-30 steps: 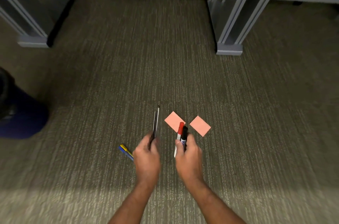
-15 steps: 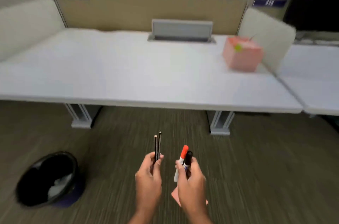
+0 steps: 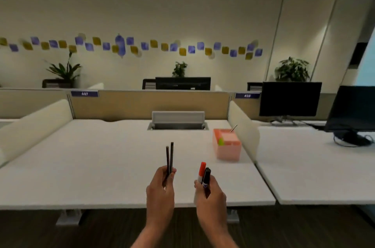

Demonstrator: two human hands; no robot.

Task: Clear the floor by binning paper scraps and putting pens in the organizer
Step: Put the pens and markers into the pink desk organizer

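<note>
Transport seems the step in hand: the left hand (image 3: 160,189) pinches two thin black pens (image 3: 170,158) upright between thumb and fingers, while the right hand (image 3: 211,194) curls round a red-capped marker (image 3: 202,171) and a black marker (image 3: 207,176). The pink organizer (image 3: 227,147) sits on the desk (image 3: 97,166) beyond and right of the right fingers, well apart; the next move calls for reaching there and releasing.

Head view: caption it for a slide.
Left hand holds two thin black pens, right hand two markers, before the pink organizer on the white desk.
</note>
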